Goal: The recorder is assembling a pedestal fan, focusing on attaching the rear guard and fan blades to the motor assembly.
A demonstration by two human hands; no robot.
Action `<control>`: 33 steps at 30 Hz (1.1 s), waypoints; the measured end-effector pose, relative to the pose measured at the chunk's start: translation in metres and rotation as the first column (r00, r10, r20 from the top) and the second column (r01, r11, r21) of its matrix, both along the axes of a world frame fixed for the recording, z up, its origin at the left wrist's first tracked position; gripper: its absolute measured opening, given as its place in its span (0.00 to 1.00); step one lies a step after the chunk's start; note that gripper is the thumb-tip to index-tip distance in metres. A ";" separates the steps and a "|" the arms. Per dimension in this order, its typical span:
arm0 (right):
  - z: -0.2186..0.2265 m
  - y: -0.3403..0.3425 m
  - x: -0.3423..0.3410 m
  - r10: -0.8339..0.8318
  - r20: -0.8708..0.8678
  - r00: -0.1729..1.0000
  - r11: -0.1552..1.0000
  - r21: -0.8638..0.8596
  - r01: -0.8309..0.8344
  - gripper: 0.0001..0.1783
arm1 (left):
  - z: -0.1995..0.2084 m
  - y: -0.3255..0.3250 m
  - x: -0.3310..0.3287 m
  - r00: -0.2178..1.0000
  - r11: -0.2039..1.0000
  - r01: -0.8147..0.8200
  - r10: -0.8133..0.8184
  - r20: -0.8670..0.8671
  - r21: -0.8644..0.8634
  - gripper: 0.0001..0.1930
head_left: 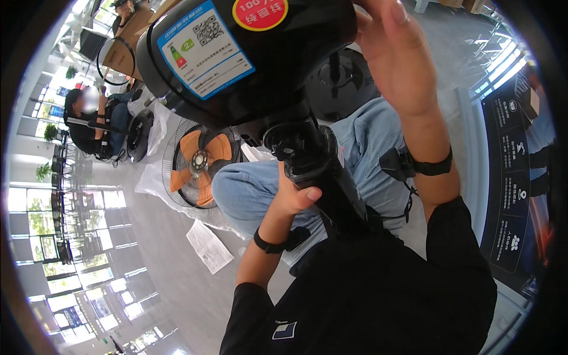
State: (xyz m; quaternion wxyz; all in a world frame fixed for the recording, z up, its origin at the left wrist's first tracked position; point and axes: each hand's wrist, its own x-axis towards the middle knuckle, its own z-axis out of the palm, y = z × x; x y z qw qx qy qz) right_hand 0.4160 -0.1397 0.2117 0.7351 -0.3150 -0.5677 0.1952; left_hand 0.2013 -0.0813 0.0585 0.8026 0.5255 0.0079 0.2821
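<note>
Holds a black motor housing (284, 71) raised and tilted, above the upper end of a black pole (343, 198). Below the housing, grips that pole with the left hand (291, 194), closed around it just under the top, thumb laid along the near side. At the right end of the housing, touches the shell with the right hand (405, 65), palm partly in view and fingers reaching past the upper edge of the view; cannot tell whether clasping or merely steadying. On the housing's underside, shows a black bracket (290, 142) at the pole's top; cannot tell whether fastened there.

On the housing's face, displays a blue-edged white label (204, 50) and, right of that, a round red sticker (260, 12) ringed in yellow.

Below the housing, sits in blue jeans (373, 127), with black straps on both wrists. To the housing's lower left, near one knee, has orange fan blades (218, 148) within a wire guard (170, 174), on clear plastic wrapping (155, 184). Farther below the housing on that side, on the floor, a printed sheet (210, 245). Beyond the housing's lower right, a round black base (331, 97). Well left of the housing, a seated person (97, 124); well right, a dark printed panel (506, 195).
</note>
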 end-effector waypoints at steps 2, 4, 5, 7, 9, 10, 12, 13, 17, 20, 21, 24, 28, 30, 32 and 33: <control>-0.006 -0.001 0.001 -0.010 -0.021 1.000 1.000 -0.026 0.009 0.42 | 0.003 -0.002 0.001 1.000 1.000 -0.019 0.019 -0.007 -0.006 0.46; -0.016 -0.002 0.003 0.008 -0.228 0.974 0.998 -0.055 -0.021 0.44 | 0.000 0.001 0.001 0.999 0.999 -0.038 0.037 -0.009 -0.021 0.46; -0.023 -0.008 0.010 0.008 -0.221 0.975 0.998 -0.062 -0.022 0.44 | -0.004 0.005 -0.001 1.000 1.000 -0.008 0.007 -0.028 -0.014 0.47; -0.037 -0.017 0.023 -0.238 -0.019 0.971 0.960 -0.156 0.232 0.36 | -0.001 0.008 -0.004 0.999 1.000 0.008 -0.008 -0.048 -0.006 0.48; -0.038 -0.025 0.014 -0.320 -0.041 0.946 0.933 -0.187 0.307 0.31 | 0.011 0.003 -0.004 0.988 0.992 -0.096 0.105 -0.110 0.080 0.49; -0.039 -0.031 0.008 -0.411 -0.063 0.909 0.895 -0.215 0.390 0.25 | 0.007 0.004 0.000 0.992 0.995 -0.082 0.088 -0.089 0.064 0.49; -0.050 -0.047 -0.006 -0.565 -0.050 0.824 0.823 -0.116 0.557 0.22 | 0.009 0.003 0.002 0.990 0.993 -0.102 0.107 -0.087 0.059 0.49; -0.053 -0.053 -0.012 -0.702 -0.067 0.709 0.711 -0.013 0.703 0.20 | 0.011 0.004 0.004 0.988 0.991 -0.115 0.121 -0.091 0.062 0.49; -0.035 -0.067 -0.042 -0.547 0.484 0.683 0.806 0.084 0.585 0.26 | 0.014 -0.001 0.009 0.980 0.987 -0.132 0.145 -0.139 0.096 0.49; -0.038 -0.055 -0.054 -0.473 0.593 0.652 0.800 -0.022 0.600 0.29 | 0.019 -0.008 0.015 0.955 0.970 -0.223 0.237 -0.180 0.099 0.49; -0.039 -0.053 -0.054 -0.458 0.598 0.658 0.803 -0.040 0.595 0.30 | 0.021 -0.010 0.017 0.958 0.972 -0.216 0.230 -0.173 0.096 0.49; -0.035 -0.054 -0.052 -0.457 0.598 0.658 0.774 -0.098 0.626 0.33 | 0.027 -0.014 0.021 0.956 0.965 -0.230 0.248 -0.157 0.126 0.49; -0.059 -0.044 0.006 -0.687 0.043 0.725 0.719 -0.105 0.687 0.38 | 0.027 -0.013 0.024 0.970 0.980 -0.143 0.166 -0.179 0.135 0.51; -0.046 -0.029 0.027 -0.387 -0.242 0.890 0.922 -0.102 0.373 0.39 | 0.023 -0.014 0.023 0.974 0.982 -0.125 0.148 -0.173 0.140 0.52; -0.037 -0.019 0.038 -0.022 -0.485 0.874 1.000 0.007 0.029 0.41 | 0.020 -0.013 0.024 0.993 0.986 -0.072 0.085 -0.086 0.151 0.55; -0.035 -0.014 0.040 -0.102 -0.438 0.893 0.995 -0.052 0.088 0.40 | 0.023 -0.008 0.024 0.994 0.985 -0.067 0.080 -0.080 0.157 0.55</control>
